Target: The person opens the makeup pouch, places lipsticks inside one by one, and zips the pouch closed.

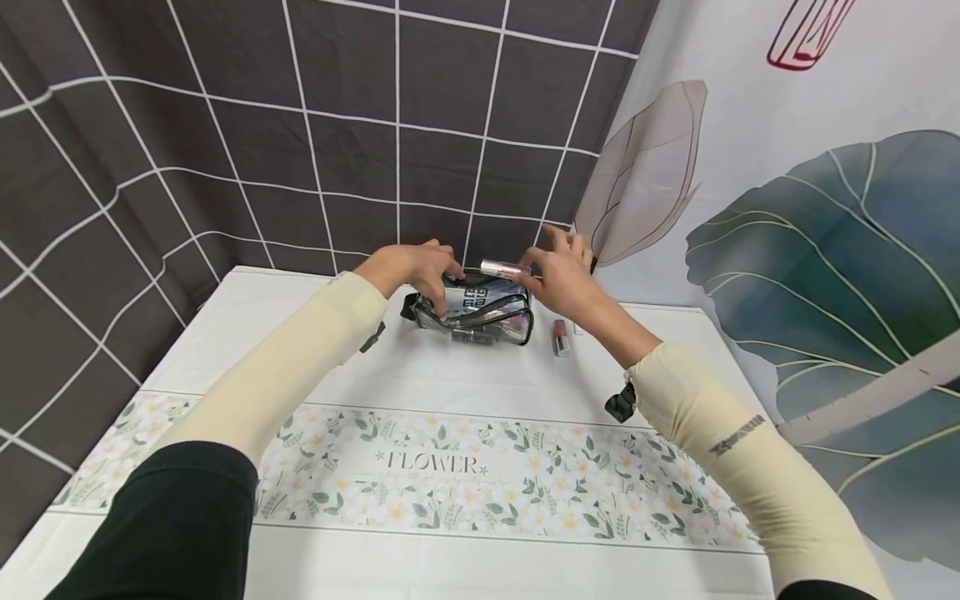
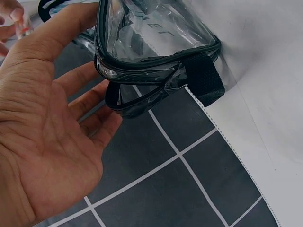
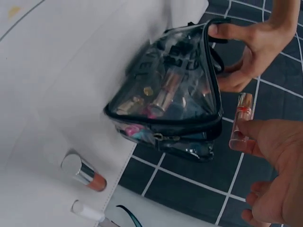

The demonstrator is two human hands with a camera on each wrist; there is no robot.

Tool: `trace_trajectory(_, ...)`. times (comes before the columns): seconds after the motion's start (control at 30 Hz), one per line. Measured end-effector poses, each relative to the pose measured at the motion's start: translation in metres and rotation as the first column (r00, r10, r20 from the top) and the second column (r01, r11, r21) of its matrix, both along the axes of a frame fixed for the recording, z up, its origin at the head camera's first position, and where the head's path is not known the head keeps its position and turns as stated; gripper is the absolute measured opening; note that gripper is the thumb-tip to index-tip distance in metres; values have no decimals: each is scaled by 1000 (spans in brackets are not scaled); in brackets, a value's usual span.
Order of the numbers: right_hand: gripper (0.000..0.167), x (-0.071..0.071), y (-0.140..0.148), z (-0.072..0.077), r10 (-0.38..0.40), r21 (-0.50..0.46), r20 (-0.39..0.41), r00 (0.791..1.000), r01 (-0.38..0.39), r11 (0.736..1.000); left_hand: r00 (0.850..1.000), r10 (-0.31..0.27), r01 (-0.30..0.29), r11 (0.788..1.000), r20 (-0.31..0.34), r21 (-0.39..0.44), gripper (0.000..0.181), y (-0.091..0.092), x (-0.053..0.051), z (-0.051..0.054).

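Note:
A clear zip pouch with black trim [image 1: 491,321] sits toward the back of the white table. Several cosmetic items show through its plastic in the right wrist view, among them a tube with a silver cap [image 3: 163,100]. My left hand [image 1: 420,271] grips the pouch by its left end, thumb in front and fingers behind. My right hand [image 1: 566,279] pinches a lip gloss tube [image 3: 241,120] between thumb and fingers, close to the pouch's top and apart from it. Another lip gloss tube [image 1: 560,337], silver and brownish-orange, is on the table right of the pouch.
A white-capped tube [image 3: 87,209] lies near the table's back edge, partly cut off in the right wrist view. Dark checked cloth [image 1: 337,142] hangs behind the table, with a leaf-patterned curtain [image 1: 832,250] at right. A floral printed band [image 1: 450,475] crosses the tabletop.

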State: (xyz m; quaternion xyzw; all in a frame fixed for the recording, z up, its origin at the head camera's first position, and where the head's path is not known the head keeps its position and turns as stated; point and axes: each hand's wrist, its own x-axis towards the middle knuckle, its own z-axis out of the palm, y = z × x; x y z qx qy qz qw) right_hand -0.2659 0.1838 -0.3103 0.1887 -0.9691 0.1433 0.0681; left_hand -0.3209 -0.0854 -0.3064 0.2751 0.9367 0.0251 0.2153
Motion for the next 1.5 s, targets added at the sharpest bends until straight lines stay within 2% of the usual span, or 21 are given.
trace_trajectory(0.17, 32, 2, -7, -1, 21, 18, 22, 1000, -21, 1000, 1000, 10, -10, 1000, 9, -3, 92, 1, 2, 2)
trace_trajectory(0.33, 37, 2, -13, -2, 9, 40, 32, 999, -11, 999, 1000, 7, -7, 1000, 6, -5, 90, 1, 4, 3)
trace_trajectory(0.5, 45, 1, -15, -8, 3, 21, 49, 999, -4, 1000, 1000, 8, -8, 1000, -1, -6, 90, 1, 3, 2)
trace_trajectory(0.83, 48, 1, -3, -19, -1, -52, 10, 1000, 2, 999, 1000, 5, -5, 1000, -8, -7, 93, 2, 2, -1)
trace_trajectory(0.87, 47, 0, -1, -20, -3, -53, 6, 1000, 3, 999, 1000, -9, 9, 1000, -22, -10, 93, 1, -2, -5)
trace_trajectory(0.9, 47, 0, 0, -20, -6, -52, 2, 1000, 7, 999, 1000, -9, 9, 1000, -27, -11, 93, 1, -2, -5)
trace_trajectory(1.07, 46, -3, 7, -20, -39, -42, 0, 999, 39, 998, 999, -18, 17, 1000, -38, -12, 94, 0, -3, -5)
trace_trajectory(1.1, 45, -4, 9, -20, -47, -42, 1, 999, 47, 998, 1000, -8, 7, 1000, -29, -12, 93, 1, 1, -1)
trace_trajectory(1.17, 45, -5, 13, -21, -61, -52, 4, 998, 61, 997, 1000, -12, 12, 1000, -28, -12, 93, 1, 0, -2)
trace_trajectory(1.5, 44, -8, 36, -33, -125, -95, -12, 992, 123, 988, 1000, -8, 8, 1000, -26, -7, 94, 1, 1, -1)
